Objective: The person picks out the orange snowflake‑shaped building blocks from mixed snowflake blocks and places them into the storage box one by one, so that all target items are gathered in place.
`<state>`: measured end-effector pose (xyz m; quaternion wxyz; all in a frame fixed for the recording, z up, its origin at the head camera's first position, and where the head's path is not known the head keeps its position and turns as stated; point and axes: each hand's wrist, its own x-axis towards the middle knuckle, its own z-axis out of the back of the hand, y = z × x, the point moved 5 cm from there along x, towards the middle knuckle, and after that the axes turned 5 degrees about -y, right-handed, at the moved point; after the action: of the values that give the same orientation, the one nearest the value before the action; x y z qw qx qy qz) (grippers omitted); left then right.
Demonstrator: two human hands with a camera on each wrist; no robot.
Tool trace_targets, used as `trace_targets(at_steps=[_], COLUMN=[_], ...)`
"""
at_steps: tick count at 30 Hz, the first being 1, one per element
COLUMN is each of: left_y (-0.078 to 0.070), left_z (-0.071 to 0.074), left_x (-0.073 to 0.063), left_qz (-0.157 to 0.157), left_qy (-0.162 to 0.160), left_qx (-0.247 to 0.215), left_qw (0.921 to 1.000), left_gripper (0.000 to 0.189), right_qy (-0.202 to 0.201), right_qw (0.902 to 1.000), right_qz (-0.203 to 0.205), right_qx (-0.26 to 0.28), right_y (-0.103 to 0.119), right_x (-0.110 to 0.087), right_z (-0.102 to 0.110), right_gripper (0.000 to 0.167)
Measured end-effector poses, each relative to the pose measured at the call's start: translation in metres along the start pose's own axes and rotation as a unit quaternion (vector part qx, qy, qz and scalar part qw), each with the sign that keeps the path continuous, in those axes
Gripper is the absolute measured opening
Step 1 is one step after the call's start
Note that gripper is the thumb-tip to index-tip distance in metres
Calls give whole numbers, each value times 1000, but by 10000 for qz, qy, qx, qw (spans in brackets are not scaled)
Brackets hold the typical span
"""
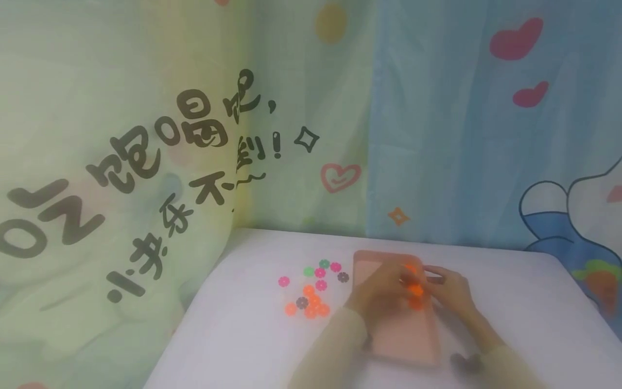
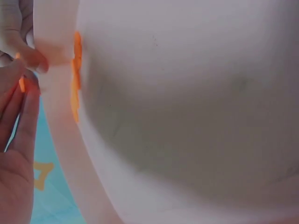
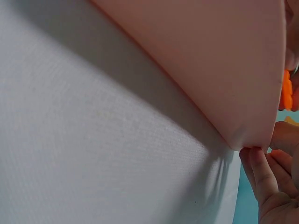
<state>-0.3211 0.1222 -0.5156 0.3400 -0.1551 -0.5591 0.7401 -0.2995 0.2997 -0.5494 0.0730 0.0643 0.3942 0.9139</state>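
Observation:
A pink rectangular tray [image 1: 403, 340] lies lengthwise before me. My left hand [image 1: 386, 278] reaches over it and pinches a small orange flower-shaped piece [image 2: 20, 77] between thumb and fingers at the tray's edge. More orange pieces [image 1: 416, 294] sit in a row along the inner side of the tray's right wall, overlapping edge to edge in the left wrist view. Outside that wall, my right hand [image 1: 452, 292] pinches the tray's edge, with thumb and fingertips [image 3: 257, 156] at its corner in the right wrist view.
Left of the tray, loose flower-shaped pieces lie on the white table [image 1: 233, 335]: an orange cluster [image 1: 313, 302], several pink ones [image 1: 320, 284], green ones [image 1: 324, 263] and dark ones [image 1: 343, 277]. A printed curtain [image 1: 437, 135] hangs behind the table.

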Motion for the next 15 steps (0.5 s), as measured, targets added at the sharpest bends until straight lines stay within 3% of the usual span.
trace_targets(at_steps=[3, 7, 15], left_y=[11, 20, 28], left_z=[-2, -7, -14], left_x=[3, 4, 1], left_qz=[31, -309, -431], left_qy=[125, 401, 548], left_qx=[885, 2000, 2411], left_qw=[9960, 9785, 9680], left_gripper=[23, 26, 26], right_qy=[92, 121, 248], right_qw=[9998, 9997, 9987], right_qz=[-191, -192, -308], right_qx=[21, 123, 323], right_y=[-2, 0, 0], right_x=[0, -1, -1], right_z=[-1, -1, -1], right_gripper=[71, 65, 66])
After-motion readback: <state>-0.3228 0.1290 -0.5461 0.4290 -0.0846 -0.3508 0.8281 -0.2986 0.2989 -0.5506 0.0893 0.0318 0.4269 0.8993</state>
